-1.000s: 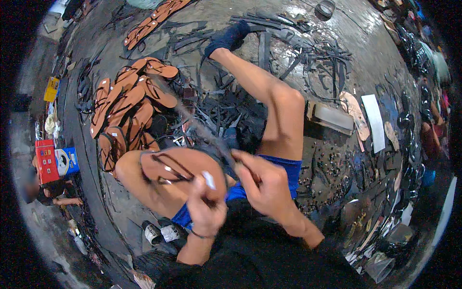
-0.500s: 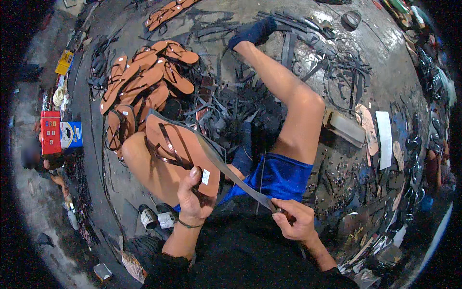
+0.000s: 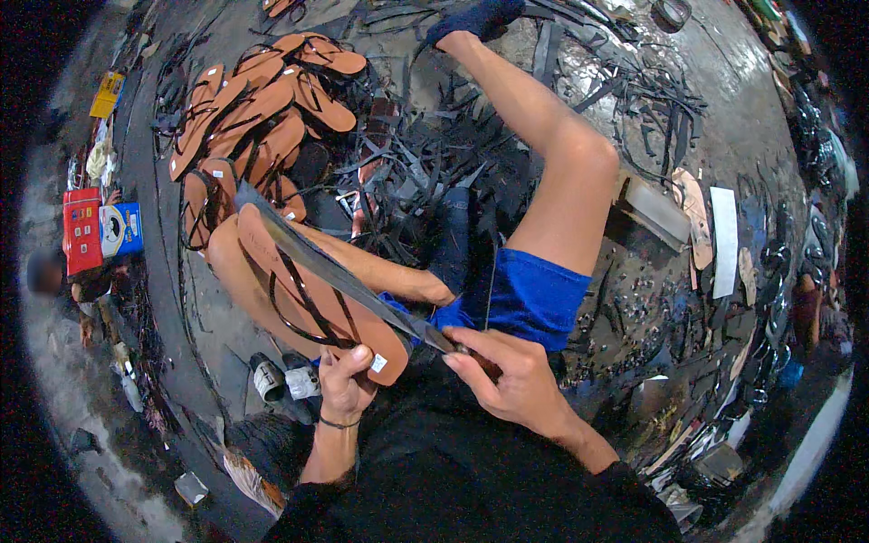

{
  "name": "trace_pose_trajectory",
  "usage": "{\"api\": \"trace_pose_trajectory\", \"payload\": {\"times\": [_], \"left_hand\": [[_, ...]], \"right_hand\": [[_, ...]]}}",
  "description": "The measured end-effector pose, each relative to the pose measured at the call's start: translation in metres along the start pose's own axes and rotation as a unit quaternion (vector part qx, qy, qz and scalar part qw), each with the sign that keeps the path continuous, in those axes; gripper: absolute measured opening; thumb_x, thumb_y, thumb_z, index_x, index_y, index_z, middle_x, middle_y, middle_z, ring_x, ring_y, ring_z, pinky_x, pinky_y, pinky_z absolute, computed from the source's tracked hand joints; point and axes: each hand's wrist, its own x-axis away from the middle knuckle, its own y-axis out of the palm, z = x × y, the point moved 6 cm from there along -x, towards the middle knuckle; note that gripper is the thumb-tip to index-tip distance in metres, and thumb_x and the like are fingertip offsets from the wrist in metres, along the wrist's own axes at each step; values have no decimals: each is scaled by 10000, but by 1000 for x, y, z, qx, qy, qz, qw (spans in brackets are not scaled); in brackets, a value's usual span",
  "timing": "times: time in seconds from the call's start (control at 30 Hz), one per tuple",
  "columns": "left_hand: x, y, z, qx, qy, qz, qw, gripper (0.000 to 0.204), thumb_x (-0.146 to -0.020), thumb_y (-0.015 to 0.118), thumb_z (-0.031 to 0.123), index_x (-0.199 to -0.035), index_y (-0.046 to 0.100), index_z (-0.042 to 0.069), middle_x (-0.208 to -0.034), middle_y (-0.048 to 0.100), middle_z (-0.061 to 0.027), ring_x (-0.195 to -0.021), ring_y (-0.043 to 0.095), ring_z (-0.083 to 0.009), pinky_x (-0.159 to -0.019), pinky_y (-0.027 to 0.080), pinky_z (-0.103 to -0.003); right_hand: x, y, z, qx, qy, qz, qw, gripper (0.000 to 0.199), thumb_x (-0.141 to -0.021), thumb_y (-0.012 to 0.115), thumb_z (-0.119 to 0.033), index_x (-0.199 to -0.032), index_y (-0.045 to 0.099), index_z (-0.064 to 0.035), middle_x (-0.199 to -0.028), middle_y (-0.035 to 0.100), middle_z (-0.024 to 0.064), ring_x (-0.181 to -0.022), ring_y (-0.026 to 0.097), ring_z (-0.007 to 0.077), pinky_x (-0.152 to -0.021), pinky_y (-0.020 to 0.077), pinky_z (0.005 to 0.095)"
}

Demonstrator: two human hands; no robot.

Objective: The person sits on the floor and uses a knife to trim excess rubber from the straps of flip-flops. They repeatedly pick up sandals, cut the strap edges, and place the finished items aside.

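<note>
Tan rubber, a single flip-flop sole (image 3: 312, 294) with its thin black thong strap lies lengthwise along the person's bent left leg, heel end toward the body and toe end pointing up and to the left, toward the heap of finished sandals (image 3: 258, 109) on the floor. The left hand (image 3: 347, 385) is closed on the sole's heel end, thumb on top beside a small white sticker, a dark band around the wrist. Across the sole runs a long knife (image 3: 330, 271), its blade nearly parallel to the sole's long axis, tip reaching past the sole's toe end and the grip at the near end. The right hand (image 3: 511, 380) is wrapped around that grip just right of the sole's heel, fingers curled shut. So both hands meet at the sole's near end, the left on the sole itself and the right just beside it on the knife, with the blade lying along the sole's right-hand edge; whether the edge bites into the rubber or only rests on it cannot be told. Right of the sole sit the blue shorts (image 3: 525, 294) and the raised right knee; beyond the sole's toe end, black strap offcuts (image 3: 425, 172) litter the concrete floor (image 3: 724, 118).
</note>
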Motion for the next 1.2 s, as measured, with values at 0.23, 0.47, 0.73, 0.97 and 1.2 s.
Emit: {"api": "trace_pose_trajectory", "payload": {"times": [0.23,0.47,0.73,0.97,1.2], "left_hand": [[20,7,-13,14,21,-35,999,586,-751,678,8,-1288,446,4,-1185,577,-100,-1074,588,-219,-938,476,-351],[19,1,0,-30,86,122,988,326,-919,518,329,-1131,531,82,-1061,598,-31,-1004,577,-155,-884,464,-327],[26,-9,-6,-49,49,150,986,326,-918,506,343,-1092,529,68,-882,613,-50,-706,628,-188,-597,547,-330],[32,-17,-14,-63,41,162,984,374,-878,547,396,-1064,533,72,-802,623,-64,-581,621,-197,-499,538,-325],[54,-34,-18,-147,21,242,959,469,-878,544,390,-1190,506,41,-998,619,-80,-883,624,-235,-806,524,-381]], "right_hand": [[-39,39,3,-90,-20,-11,996,283,-884,628,-225,-1083,649,-25,-955,670,200,-834,674,318,-722,534,387],[1,21,7,-41,2,-68,997,280,-850,678,-196,-1080,659,-37,-845,682,155,-669,664,263,-610,532,344],[-10,36,5,-16,-43,-45,998,284,-838,693,-196,-1079,663,-48,-810,680,144,-671,667,276,-601,538,343],[-67,71,2,29,-197,103,974,267,-818,699,-95,-1057,654,14,-873,678,176,-668,663,270,-608,533,320],[-170,103,5,-55,-133,69,987,233,-900,599,-233,-944,654,-11,-718,617,127,-635,645,213,-544,495,317]]}}
